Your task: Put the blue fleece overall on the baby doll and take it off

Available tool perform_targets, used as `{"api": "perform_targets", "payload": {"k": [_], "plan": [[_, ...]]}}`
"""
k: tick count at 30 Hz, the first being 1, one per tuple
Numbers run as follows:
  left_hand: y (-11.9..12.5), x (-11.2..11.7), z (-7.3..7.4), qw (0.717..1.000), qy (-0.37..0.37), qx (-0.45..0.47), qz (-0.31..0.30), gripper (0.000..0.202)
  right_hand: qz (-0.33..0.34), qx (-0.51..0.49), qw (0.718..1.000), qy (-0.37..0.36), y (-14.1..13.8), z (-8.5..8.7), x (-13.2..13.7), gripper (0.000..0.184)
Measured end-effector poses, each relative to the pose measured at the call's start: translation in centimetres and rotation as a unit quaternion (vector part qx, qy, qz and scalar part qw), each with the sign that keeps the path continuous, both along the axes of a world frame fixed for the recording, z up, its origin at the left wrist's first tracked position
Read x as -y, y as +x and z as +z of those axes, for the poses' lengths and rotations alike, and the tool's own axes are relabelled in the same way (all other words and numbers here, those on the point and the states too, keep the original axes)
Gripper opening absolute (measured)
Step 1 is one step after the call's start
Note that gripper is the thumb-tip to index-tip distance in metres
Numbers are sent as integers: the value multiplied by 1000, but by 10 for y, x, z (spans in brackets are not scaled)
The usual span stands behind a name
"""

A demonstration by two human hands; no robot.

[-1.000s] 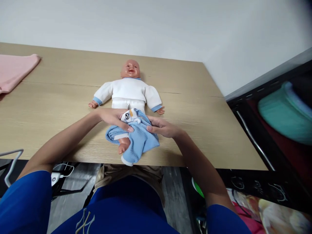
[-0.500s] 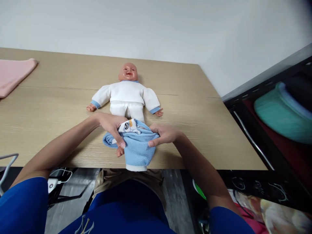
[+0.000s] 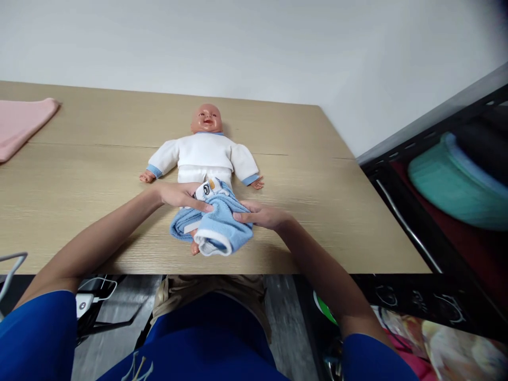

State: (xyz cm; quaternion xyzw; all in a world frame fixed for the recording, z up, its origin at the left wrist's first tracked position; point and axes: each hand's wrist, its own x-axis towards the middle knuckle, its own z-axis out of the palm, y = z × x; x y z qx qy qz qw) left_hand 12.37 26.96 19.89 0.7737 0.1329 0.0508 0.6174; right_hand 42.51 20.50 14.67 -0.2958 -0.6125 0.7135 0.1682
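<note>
A baby doll point(image 3: 204, 151) lies on its back on the table, head away from me, in a white top with blue cuffs and white trousers. Over its lower legs are light blue baby pants point(image 3: 228, 214) with white cuffs and a cartoon patch. My left hand point(image 3: 184, 197) grips the pants at the patch side, thumb on top. On the opposite edge, my right hand point(image 3: 262, 214) pinches the cloth with its thumb over it. One pant leg is bunched around the doll's foot point(image 3: 194, 247), which pokes out. The other foot is hidden by the cloth.
The wooden table point(image 3: 309, 174) meets a white wall at the back. A pink cloth point(image 3: 26, 124) lies at the far left. Right of the table is a black rack point(image 3: 416, 211) with a teal basin point(image 3: 456, 180). A white device with a cable point(image 3: 84, 304) sits below the table's front edge.
Both hands have moved slightly away from me, drawing the pants up the doll's legs. The hanging pant leg has lifted, and its white cuff opening now shows on the table side.
</note>
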Motion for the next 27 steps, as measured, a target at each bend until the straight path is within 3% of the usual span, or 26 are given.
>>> {"api": "perform_targets", "payload": {"k": [4,10,14,17,20,24,27], "plan": [[-1,1,-5,999,-37,-16,-3,55,58,-18,998,-19,2,-7,-1,70],[-6,-2,-16,992,-109,-33,-62,65,3,-54,996,-66,-1,-17,3,62],[-4,-2,-12,995,-83,-32,-42,63,16,-64,995,-68,-5,-10,2,57],[-4,-1,-8,998,-53,-37,-25,70,40,-40,998,-3,-9,7,5,64],[-1,4,-3,998,-38,-45,-15,70,-22,17,995,95,-15,26,13,69],[12,20,9,1000,-27,-8,-3,51,-76,64,979,178,-22,42,32,53],[21,36,19,1000,-9,-6,12,37,-135,104,955,242,-30,43,52,48]]}}
